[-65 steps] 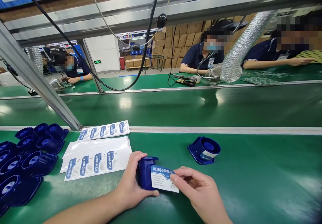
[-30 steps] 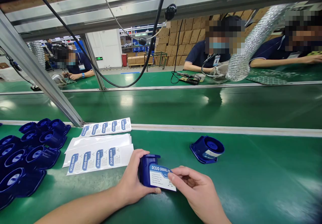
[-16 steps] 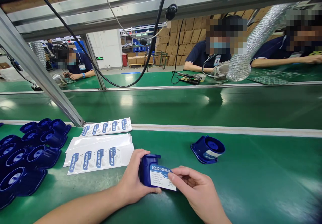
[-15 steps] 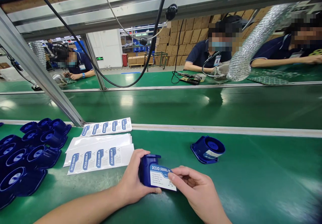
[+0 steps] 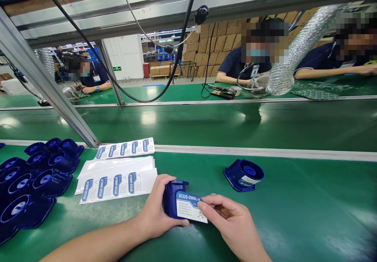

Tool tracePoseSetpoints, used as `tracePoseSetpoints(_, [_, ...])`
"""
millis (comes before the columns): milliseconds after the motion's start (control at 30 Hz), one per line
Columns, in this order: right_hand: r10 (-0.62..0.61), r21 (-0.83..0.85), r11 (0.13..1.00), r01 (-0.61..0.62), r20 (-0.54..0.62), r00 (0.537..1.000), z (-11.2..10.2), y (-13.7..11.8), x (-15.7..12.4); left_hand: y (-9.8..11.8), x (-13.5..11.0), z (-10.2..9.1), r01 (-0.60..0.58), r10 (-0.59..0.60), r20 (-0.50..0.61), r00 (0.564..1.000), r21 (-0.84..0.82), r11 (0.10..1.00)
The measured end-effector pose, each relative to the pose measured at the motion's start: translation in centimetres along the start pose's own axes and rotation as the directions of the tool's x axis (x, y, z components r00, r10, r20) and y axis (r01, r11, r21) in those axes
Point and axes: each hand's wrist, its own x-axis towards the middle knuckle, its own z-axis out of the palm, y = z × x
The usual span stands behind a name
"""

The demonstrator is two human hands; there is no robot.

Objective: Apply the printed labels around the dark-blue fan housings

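Note:
My left hand is wrapped round a dark blue plastic housing, held on its side just above the green bench. Between the thumb and fingers of my right hand is the right end of a white and blue label printed "DC52Q-5000L/H". The label's left part lies against the housing's side, while its right end sticks out past the edge. Left of my hands lie label sheets and a narrower strip of labels. A similar blue housing with a label on it stands to the right.
Several blue housings crowd the bench at left. A slanted metal post rises behind them. Black cable hangs across the middle. Co-workers sit at the far bench beside a silver foil duct.
Almost nothing differs. Both hands, the housing and the label keep their places, and the view has shifted very slightly.

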Motion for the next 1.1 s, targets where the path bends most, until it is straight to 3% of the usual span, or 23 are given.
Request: tracePoseSetpoints(1100, [0.032,-0.008,0.999,-0.032,0.003,0.999,0.0,0.24,0.12,-0.23,0.04,0.07,-0.044,0.044,0.001,0.999,0.003,0.999])
